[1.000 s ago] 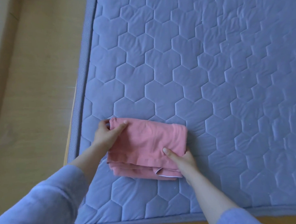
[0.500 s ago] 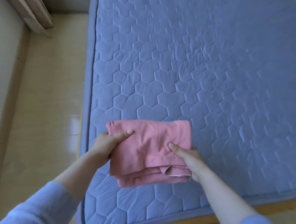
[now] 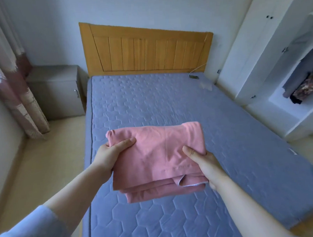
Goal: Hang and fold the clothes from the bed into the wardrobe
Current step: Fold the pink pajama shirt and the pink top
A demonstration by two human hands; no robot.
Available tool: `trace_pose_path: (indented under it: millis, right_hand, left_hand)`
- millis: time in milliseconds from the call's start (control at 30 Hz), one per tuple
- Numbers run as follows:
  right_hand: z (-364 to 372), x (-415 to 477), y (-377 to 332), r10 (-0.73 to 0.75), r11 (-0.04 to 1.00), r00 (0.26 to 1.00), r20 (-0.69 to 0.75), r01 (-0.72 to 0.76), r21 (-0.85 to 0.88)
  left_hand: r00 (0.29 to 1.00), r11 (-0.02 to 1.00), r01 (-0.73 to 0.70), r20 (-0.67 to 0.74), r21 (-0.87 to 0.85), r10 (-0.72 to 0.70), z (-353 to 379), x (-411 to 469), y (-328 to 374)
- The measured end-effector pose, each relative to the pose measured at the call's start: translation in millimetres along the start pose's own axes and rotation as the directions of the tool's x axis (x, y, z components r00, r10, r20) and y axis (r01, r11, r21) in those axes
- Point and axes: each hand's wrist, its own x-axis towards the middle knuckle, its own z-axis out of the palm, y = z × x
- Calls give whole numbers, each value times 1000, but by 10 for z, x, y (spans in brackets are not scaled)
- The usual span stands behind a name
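Observation:
A folded pink garment (image 3: 157,154) is held in the air above the blue quilted bed (image 3: 151,104). My left hand (image 3: 110,155) grips its left edge, thumb on top. On the right edge sits my right hand (image 3: 203,161), thumb pressing on top and fingers underneath. The white wardrobe (image 3: 268,58) stands open at the right, with dark clothes (image 3: 302,81) hanging inside it.
A wooden headboard (image 3: 146,48) closes the far end of the bed. A grey nightstand (image 3: 56,91) and a curtain (image 3: 10,75) stand at the left. A cable and a small clear item (image 3: 205,84) lie at the bed's far right corner. Pale floor runs along the left.
Both hands lifted the folded pink garment off the mattress. My view rose from the mattress to the whole room, headboard and wardrobe.

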Motion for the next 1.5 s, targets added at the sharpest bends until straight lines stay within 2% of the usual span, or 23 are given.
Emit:
trace_pose_path:
  millis: [167,300,433,600,867,1067,1233,1500]
  right_hand:
    - [-413,-455,-758,-164,984,975,-149,173,51]
    - [-876,-881,-1136,-234,962,942,-242,260,80]
    - [-1460,-1477,-1379,-299,935,892,-338,346,85]
    - [-2401,-2410,-1419,-334,905,778,-533,422,49]
    - [-3759,-3698,-1222,-337,860,577,-744,511,6]
    - [-4614,-4160,-1110,-335,844,455,-825,534,-49]
    - [-5411,-4117,-1035,-325,861,376,-868,497,-107]
    - [-6833,-3557,-1248,-271,879,281,-921,461,-119]
  left_hand:
    - [978,986,-164,128,-12,164,501,-407,747]
    - [933,929,-357,83,92,350,1029,-774,1114]
    - [842,830,-540,87,138,533,1666,-1299,1385]
    - [733,737,-674,180,58,656,2565,-2093,1433]
    - [608,695,-711,402,-107,685,4089,-3208,1249]
    - [561,707,-690,502,-155,658,5189,-3542,1046]
    - [515,717,-669,573,-197,638,6184,-3540,912]
    - [453,722,-642,631,-258,629,7900,-3183,1057]
